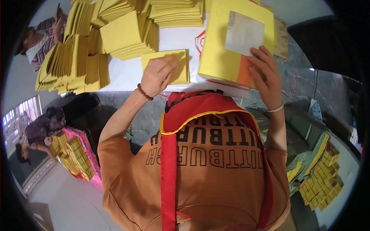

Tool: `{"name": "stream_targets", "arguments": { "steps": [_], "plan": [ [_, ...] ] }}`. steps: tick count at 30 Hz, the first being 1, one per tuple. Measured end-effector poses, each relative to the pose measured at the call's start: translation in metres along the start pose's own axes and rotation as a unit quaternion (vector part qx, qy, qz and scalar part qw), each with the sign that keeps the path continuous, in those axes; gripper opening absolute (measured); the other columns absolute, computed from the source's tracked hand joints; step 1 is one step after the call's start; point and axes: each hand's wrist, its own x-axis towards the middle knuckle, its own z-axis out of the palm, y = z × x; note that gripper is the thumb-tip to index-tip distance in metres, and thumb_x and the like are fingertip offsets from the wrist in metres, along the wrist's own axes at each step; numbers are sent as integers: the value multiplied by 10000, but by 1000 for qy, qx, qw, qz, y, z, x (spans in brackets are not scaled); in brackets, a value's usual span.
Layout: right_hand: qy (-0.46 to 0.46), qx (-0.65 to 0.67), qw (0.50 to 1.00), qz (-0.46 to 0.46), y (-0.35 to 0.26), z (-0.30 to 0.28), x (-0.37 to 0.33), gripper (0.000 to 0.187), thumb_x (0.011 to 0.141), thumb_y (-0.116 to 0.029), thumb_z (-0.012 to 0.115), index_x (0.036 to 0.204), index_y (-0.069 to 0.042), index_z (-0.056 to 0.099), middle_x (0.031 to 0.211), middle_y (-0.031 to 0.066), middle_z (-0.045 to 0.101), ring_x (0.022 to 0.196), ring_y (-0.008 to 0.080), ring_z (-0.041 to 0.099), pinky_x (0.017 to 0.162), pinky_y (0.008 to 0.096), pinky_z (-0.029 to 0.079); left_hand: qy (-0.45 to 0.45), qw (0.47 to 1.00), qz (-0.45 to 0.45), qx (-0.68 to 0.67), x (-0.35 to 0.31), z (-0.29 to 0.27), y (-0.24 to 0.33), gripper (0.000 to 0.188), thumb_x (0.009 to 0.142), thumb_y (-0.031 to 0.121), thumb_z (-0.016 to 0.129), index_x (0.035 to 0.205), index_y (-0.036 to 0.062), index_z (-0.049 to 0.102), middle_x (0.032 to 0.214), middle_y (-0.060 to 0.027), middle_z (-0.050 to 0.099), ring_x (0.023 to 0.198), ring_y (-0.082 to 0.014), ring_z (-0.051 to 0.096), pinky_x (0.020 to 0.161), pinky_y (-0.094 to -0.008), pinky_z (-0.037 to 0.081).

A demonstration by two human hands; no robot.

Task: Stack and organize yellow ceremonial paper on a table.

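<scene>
Yellow packet (180,76) lies near centre under the half-curled left hand (158,75) — grip unclear — while the open right hand (266,73) touches the yellow box (216,50) at right; stacks (121,34) far left appear outstanding.

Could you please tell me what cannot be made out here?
In the head view:
Part of the small yellow pad: hidden by the left hand.
Inside of the large yellow package: hidden by its faces.
Far end of the back stack: cut off by upper edge.
Exact count of yellow bundles at right: too small.
</scene>
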Motion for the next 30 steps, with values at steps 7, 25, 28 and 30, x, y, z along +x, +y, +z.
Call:
{"name": "stream_targets", "arguments": {
  "steps": [7, 25, 28, 30],
  "plan": [
    [17, 21, 1000, 14, 1, 4, -2, 207, 782, -54, 628, 985, -76, 658, 1189, 79, 563, 1205, 304, 433, 973, 376, 363, 43, 983, 179, -14, 88, -32, 60, 405, 782, 254, 632, 1134, 62, 574, 1124, -97, 554, 954, -254, 522, 787, -337, 414],
    [-23, 216, 974, 61, 13, -7, -2, 583, 977, -369, 213, 906, -10, 666, 1186, 103, 574, 1267, 275, 335, 1060, 373, 238, 29, 973, 193, -122, 121, -45, 61, 75, 783, 70, 640, 785, -2, 619, 648, -95, 554, 600, -249, 541, 536, -336, 442],
    [-20, 227, 972, 64, 16, -6, -2, 627, 974, -404, 173, 908, -18, 663, 1177, 105, 578, 1258, 282, 351, 1056, 377, 247, 21, 970, 206, -124, 122, -49, 59, 84, 779, 78, 646, 782, -1, 618, 644, -94, 554, 583, -249, 538, 526, -336, 441],
    [-21, 216, 975, 46, 18, -7, -2, 624, 973, -413, 175, 906, -27, 662, 1170, 105, 582, 1247, 288, 371, 1050, 379, 256, 1, 970, 204, -131, 123, -49, 57, 74, 789, 74, 632, 789, 1, 618, 648, -95, 557, 590, -246, 544, 526, -337, 442]
  ]
}}
